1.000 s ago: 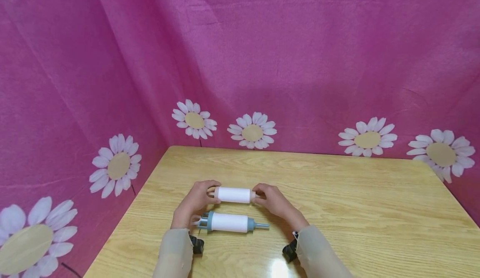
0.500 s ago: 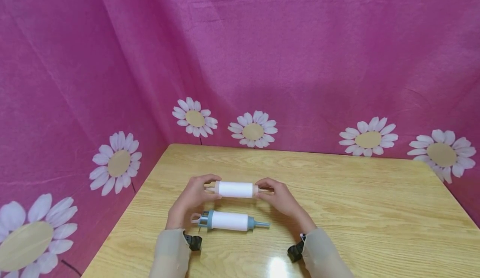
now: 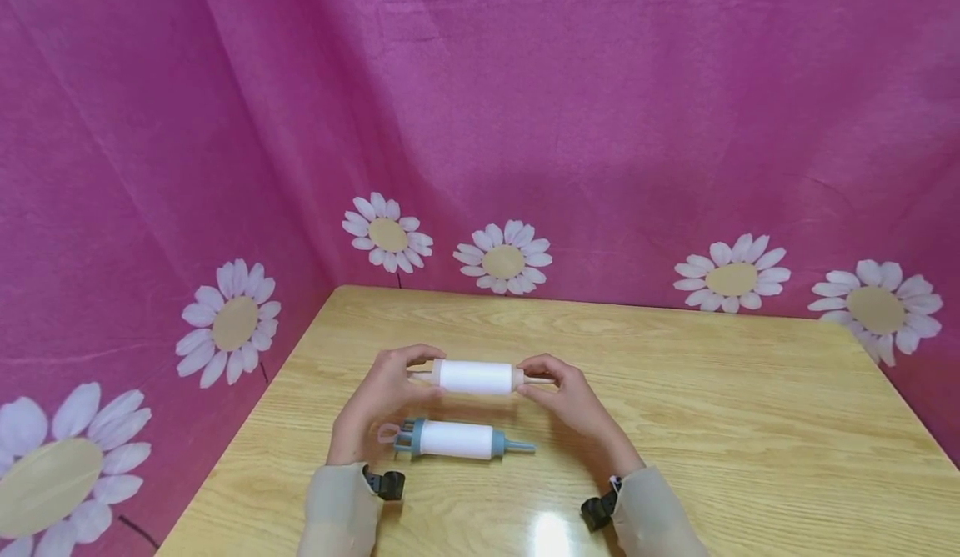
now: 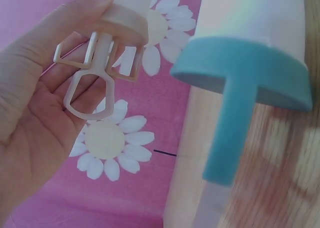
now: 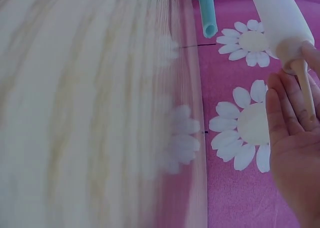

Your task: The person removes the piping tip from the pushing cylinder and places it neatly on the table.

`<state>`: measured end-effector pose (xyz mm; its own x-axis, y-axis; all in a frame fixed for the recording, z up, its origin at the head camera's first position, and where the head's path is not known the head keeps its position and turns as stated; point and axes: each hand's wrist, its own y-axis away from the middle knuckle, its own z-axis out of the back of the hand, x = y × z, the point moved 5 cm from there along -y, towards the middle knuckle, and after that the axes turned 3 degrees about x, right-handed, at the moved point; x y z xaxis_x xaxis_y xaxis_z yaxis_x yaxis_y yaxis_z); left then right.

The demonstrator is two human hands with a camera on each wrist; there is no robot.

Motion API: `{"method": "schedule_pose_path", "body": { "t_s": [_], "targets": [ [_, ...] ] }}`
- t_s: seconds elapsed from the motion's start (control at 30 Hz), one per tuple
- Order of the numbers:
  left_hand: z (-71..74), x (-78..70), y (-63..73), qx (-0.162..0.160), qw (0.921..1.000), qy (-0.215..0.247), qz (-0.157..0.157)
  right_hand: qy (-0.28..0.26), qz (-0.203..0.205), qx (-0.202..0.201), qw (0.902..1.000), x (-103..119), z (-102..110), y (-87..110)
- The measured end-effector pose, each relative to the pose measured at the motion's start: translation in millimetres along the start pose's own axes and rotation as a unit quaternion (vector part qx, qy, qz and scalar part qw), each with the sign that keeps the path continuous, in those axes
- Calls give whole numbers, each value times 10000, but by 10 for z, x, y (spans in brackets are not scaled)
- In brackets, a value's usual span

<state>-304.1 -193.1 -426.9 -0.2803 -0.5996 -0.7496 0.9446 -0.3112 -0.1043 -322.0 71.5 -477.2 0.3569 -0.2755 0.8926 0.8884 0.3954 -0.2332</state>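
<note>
Over the wooden table, a white syringe is held level between two hands, seemingly lifted off the top. It looks like light, hard plastic, stiff and perhaps slippery along the smooth barrel; the collars at either end seem the surest hold, while the thin nozzle probably bends or snaps more easily. The left hand pinches the handle end, the right hand the nozzle end, fingers and thumb on opposite sides. Its barrel is plain white, its end fittings pale peach, with a whitish pull ring. Nearer the person lies another syringe with blue-green ends; behind hangs a pink curtain with daisies.
</note>
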Motion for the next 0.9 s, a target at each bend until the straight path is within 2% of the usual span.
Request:
{"method": "schedule_pose_path", "body": {
  "t_s": [0.23, 0.4, 0.67, 0.9],
  "targets": [
    [-53, -65, -27, 8, 9998, -119, -150, 25, -33, -57, 10000, 9, 72, 68],
    [-103, -99, -61, 28, 9999, -91, -112, -16, -124, -117, 9999, -11, 141, 104],
    [-218, -188, -134, 67, 9997, -129, -211, -58, -325, -167, 9993, -35, 283, 201],
    [-341, -304, -198, 101, 9993, -120, -344, 46, -341, -356, 9988, -55, 434, 311]
  ]
}}
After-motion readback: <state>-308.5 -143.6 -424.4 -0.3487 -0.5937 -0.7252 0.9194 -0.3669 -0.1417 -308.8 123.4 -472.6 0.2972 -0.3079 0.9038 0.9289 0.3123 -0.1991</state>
